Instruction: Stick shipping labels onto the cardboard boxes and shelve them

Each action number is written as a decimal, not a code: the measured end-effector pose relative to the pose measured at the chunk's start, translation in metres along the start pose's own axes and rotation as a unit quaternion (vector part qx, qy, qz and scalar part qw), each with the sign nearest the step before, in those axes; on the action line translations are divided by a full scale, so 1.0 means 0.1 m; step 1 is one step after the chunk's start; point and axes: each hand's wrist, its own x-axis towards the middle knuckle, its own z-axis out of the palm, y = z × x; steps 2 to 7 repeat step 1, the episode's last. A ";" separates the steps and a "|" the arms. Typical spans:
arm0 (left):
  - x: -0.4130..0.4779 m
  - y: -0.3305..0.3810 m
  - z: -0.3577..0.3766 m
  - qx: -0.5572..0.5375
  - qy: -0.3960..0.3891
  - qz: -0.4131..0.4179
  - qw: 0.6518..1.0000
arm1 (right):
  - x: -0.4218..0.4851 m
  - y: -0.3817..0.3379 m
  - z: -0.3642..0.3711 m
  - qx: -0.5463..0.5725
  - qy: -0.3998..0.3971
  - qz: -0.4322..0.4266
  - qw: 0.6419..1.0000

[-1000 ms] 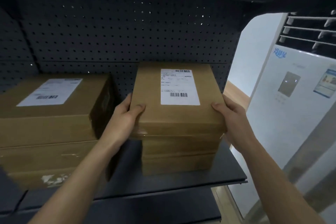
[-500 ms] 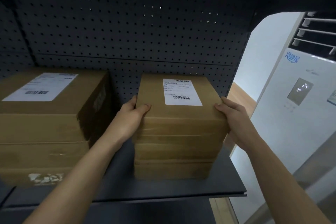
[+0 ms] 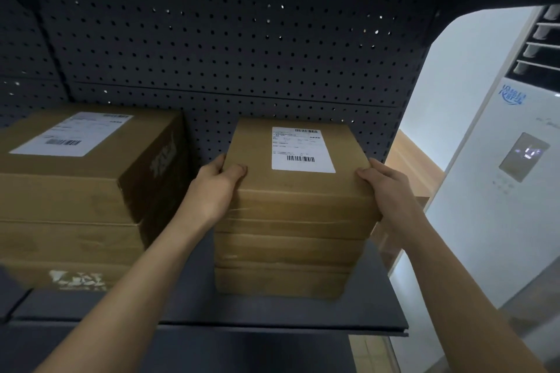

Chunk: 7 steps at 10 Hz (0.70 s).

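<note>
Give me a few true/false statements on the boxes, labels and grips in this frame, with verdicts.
1. The left grip and right grip hold the right stack's top box by its sides. True.
2. That box is unlabelled. False: a white label is on its top face.
3. The left stack's top box carries a label. True.
4. The back panel is solid wood. False: it is dark perforated board.
5. The two stacks touch. False: a gap separates them.

Your left hand [image 3: 212,188] and right hand [image 3: 385,188] flank the top box [image 3: 257,148] of the right stack [image 3: 288,251] on the shelf [image 3: 363,309]. Left stack [image 3: 60,197] sits beside it, pegboard [image 3: 242,39] behind, air conditioner [image 3: 485,221] off right.
</note>
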 end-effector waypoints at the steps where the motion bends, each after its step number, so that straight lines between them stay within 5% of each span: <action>1: -0.10 0.01 0.02 0.015 0.072 0.039 0.997 | -0.11 -0.05 -0.01 0.044 0.012 0.033 0.998; 7: -0.10 0.01 0.02 0.015 0.072 0.039 0.997 | -0.11 -0.05 -0.01 0.044 0.012 0.033 0.998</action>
